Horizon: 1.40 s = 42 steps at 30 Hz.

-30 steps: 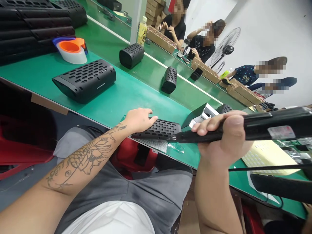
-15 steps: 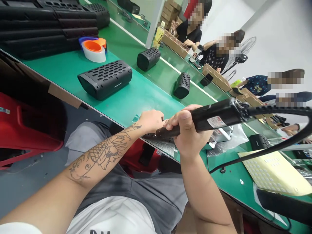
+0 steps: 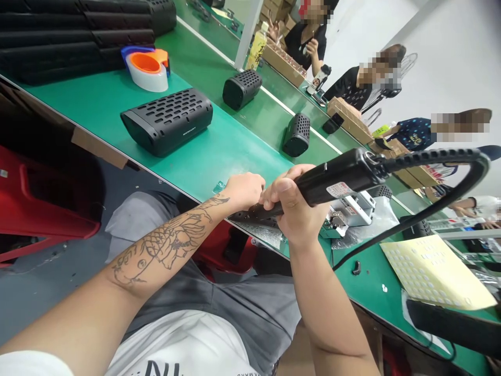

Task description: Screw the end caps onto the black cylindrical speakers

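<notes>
My right hand is wrapped round a black electric screwdriver, whose cord loops off to the right. The tool's tip points down-left at a black perforated speaker shell lying at the near edge of the green bench. My left hand is closed on that shell and holds it against the bench. Most of the shell is hidden behind both hands.
A long black speaker and two small ones lie on the bench, with a tape dispenser and stacked black shells at far left. A yellow sticker sheet lies right. Several people sit across the bench. A red bin stands below.
My right hand brought the screwdriver in from the right to the shell beside my left hand, which went from resting on the shell to closing on it. The camera view shifted left.
</notes>
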Tool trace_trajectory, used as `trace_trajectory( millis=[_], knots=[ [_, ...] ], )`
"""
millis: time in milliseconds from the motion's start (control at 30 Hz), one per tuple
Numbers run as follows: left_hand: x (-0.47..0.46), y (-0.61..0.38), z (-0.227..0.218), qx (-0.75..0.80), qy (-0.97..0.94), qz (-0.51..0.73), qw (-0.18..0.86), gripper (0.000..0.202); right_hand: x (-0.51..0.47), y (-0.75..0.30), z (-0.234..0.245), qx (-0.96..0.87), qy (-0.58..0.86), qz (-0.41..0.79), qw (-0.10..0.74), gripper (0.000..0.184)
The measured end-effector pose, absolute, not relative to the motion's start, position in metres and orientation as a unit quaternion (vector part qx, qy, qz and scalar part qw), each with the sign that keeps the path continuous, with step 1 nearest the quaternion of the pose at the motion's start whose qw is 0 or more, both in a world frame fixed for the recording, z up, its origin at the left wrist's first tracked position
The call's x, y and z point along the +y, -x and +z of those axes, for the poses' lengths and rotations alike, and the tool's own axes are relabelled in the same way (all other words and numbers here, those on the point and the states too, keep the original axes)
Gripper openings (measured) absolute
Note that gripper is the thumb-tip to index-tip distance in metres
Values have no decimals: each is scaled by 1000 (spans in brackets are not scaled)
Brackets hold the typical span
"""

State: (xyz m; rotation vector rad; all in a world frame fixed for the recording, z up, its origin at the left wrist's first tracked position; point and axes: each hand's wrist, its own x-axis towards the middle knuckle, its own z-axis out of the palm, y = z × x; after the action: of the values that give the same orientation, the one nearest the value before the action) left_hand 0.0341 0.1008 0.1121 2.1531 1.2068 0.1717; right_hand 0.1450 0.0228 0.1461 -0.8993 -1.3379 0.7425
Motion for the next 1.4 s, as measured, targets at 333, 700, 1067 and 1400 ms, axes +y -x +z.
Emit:
trace_trajectory(
  millis=[333,700,1067,1400],
  knots=[
    [106,-39,109,476,-806,60,345,21,19,-148,139,-617,388,330,600,45],
    [89,43,15,278,-833,263,400,103,2,-319,182,-467,607,-37,642,35],
    [157,-110,26,420,-781,331,323,103,-5,-389,124,-402,569,-22,717,58],
    [214,-354,35,466,-716,353,382,108,-37,-369,133,-422,520,60,740,40]
  ],
)
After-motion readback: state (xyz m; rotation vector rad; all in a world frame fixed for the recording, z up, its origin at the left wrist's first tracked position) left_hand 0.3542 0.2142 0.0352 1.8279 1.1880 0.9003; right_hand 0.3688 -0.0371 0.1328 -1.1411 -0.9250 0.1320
